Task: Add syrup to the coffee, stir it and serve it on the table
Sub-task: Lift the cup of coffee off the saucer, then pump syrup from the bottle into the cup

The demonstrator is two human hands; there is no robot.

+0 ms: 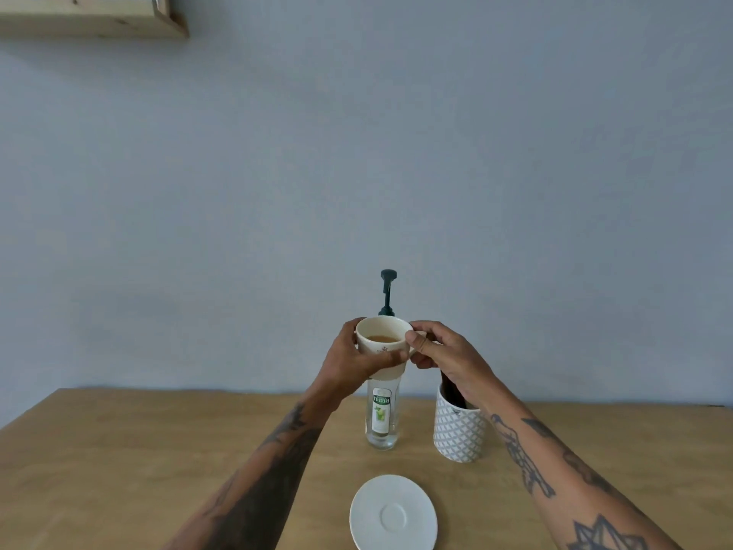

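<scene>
I hold a cream coffee cup (384,340) in the air with both hands, brown coffee showing inside. My left hand (353,363) wraps around its left side and base. My right hand (440,355) pinches the handle on the right. Right behind and below the cup stands a clear syrup bottle (382,414) with a white and green label, and its dark green pump (387,291) rises above the cup's rim. An empty white saucer (393,514) lies on the wooden table (119,470) near the front edge.
A white patterned holder (459,430) with something dark standing in it sits to the right of the bottle, partly behind my right wrist. A plain grey wall backs the table. A wooden shelf (95,17) hangs at the top left.
</scene>
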